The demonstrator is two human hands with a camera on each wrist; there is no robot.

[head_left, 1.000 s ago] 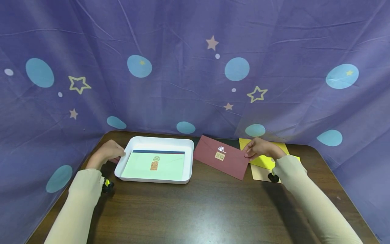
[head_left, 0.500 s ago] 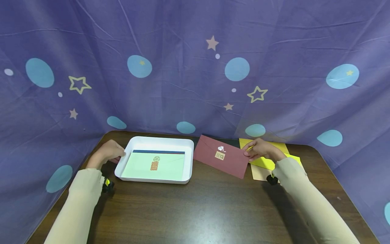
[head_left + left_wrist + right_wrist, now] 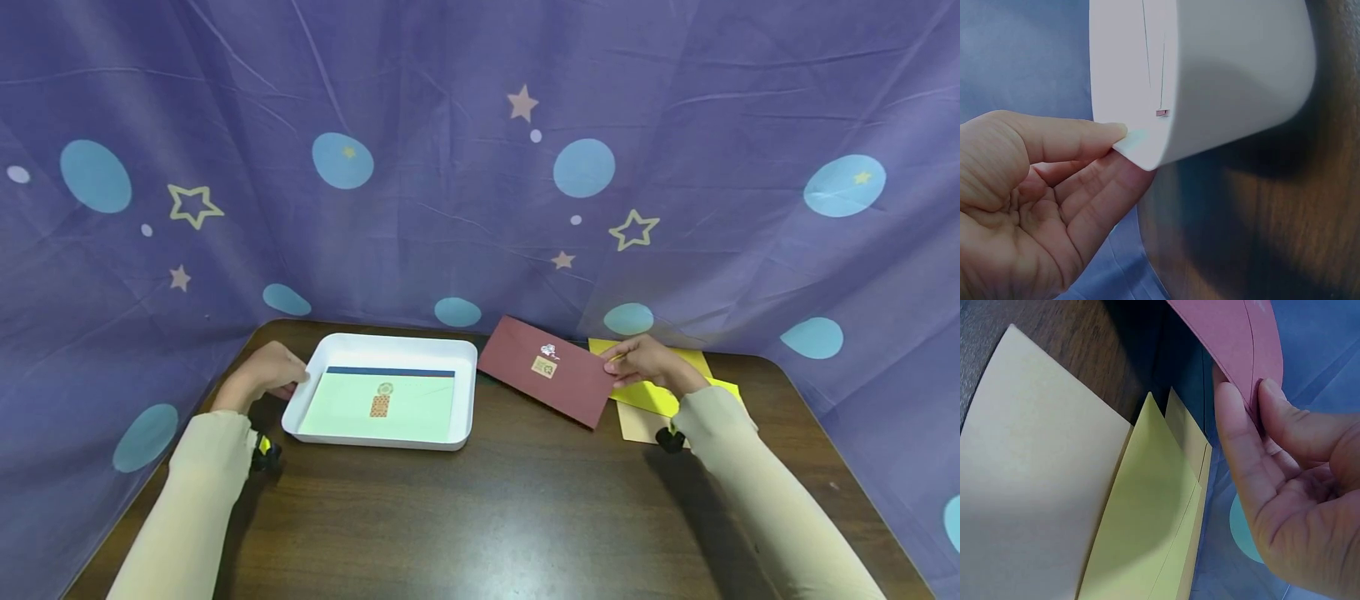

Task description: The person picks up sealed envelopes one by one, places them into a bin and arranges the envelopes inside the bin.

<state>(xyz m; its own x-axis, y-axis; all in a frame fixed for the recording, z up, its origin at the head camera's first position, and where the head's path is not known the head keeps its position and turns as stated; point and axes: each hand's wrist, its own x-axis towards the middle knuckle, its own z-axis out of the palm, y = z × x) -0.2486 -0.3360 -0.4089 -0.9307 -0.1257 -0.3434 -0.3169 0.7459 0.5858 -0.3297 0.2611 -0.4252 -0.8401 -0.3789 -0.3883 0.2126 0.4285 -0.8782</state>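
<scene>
My left hand [image 3: 264, 373] pinches the left rim of a white tray [image 3: 375, 443], thumb on the inside and fingers outside, as the left wrist view shows. In the tray lies a pale green envelope [image 3: 420, 410] bearing a round and a patterned sticker, with a dark blue strip [image 3: 390, 372] showing behind it. My right hand [image 3: 647, 367] holds a dark red envelope [image 3: 510, 360] by its right end, between thumb and fingers. In the right wrist view that red envelope [image 3: 1235, 344] is raised above the table and slightly bent.
Under and beside my right hand lie yellow envelopes [image 3: 660, 400] and a beige envelope [image 3: 636, 425]. A dark green flat piece [image 3: 1182, 362] lies beneath the red envelope. The brown table [image 3: 420, 525] meets a purple patterned curtain [image 3: 450, 208] at its back edge.
The red envelope has risen and tilted in my right hand, its left end shifting toward the curtain. My left hand and the tray have stayed in place.
</scene>
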